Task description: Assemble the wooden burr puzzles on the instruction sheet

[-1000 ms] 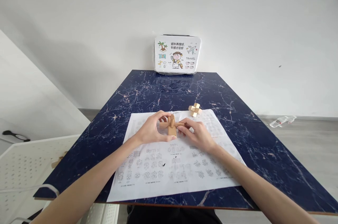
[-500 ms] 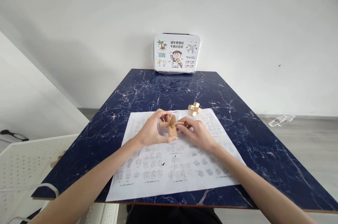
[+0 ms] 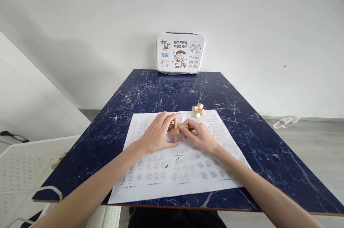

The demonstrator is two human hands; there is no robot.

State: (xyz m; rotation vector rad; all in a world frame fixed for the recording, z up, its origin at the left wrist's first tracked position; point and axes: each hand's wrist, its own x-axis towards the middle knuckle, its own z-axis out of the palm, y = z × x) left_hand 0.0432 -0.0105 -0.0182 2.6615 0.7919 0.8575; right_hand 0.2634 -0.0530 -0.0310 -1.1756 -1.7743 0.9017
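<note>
Between my hands is a brown wooden interlocking puzzle, its pieces crossing one another, held just over a printed sheet. My left hand has its thumb below and its fingers above, closed on the ends of an upright piece. On the other side, my right hand pinches a piece that sticks out to the right. Fingers cover part of the puzzle's far side. A second, paler wooden puzzle rests at the sheet's far edge, beyond my right hand, touched by neither hand.
The sheet with rows of small diagrams lies on a dark blue marble-patterned table. A white cartoon-printed case stands against the wall at the back. At the left are a white perforated stand and a white cable.
The brown puzzle has been turned in my hands: its numbered wide piece no longer faces me, and a narrow upright piece now shows. My left fingers have shifted over its top.
</note>
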